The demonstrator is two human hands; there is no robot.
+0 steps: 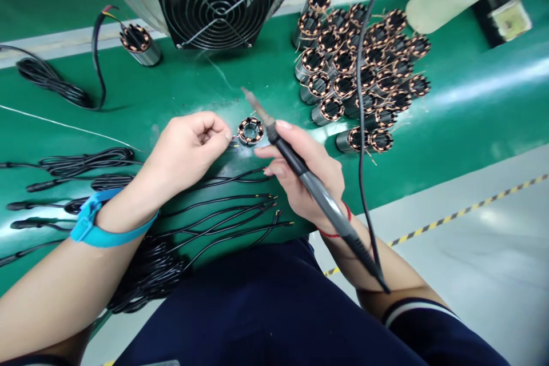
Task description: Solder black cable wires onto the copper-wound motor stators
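Navy clothing [266, 309]: nearest the camera, bottom middle, overlapping the bench's near edge.
Green bench [463, 97]: its front edge slants up to the right; a pale strip bounds the back. A wide stretch of surface runs from the clustered cores to the right side.
Floor [493, 240]: beyond the front edge, crossed by striped tape [429, 230].
Wire-grilled fan [218, 8]: at the back; green surface separates it from the hands.
Clustered cores [311, 63]: copper-wound, crowded right of centre, well apart from the left hand; a black cord [362, 108] hangs in front of them.
Black cables [88, 163]: coiled at left, their loose ends reaching below the hands and crowding that side.
Left hand [184, 148]: thumb and forefinger pinched on thin leads [234, 141]; I cannot tell which ones.
Right hand [321, 163]: wrapped around the soldering iron [315, 190], whose tip points up-left into the gap before the fan, off the core.
Working core [250, 141]: on the bench between both hands, just beside the left fingertips.
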